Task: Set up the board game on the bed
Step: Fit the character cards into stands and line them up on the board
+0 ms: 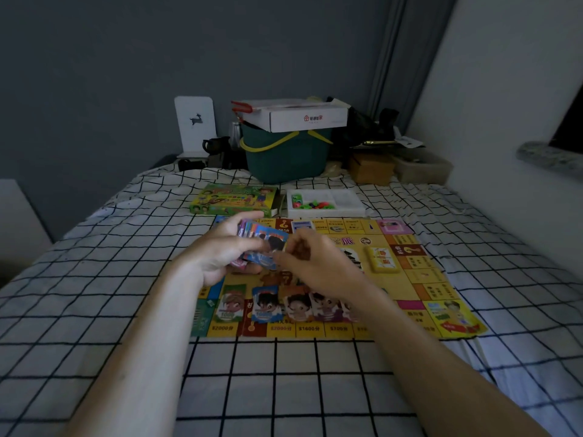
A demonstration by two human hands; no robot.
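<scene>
1. Bare checked bedsheet (277, 373) lies in front of the game board (407, 279), with more open sheet to its left and right.
2. Both hands (220, 247) (315, 263) and a fan of cards (262, 239) hang over the board's middle.
3. A row of cards (265, 305) covers the board's near edge.
4. Behind the board, the game box (233, 200) and a white tray (325, 201) lie side by side, a narrow gap between them.
5. A green basket (285, 159) and clutter block the far end.
</scene>
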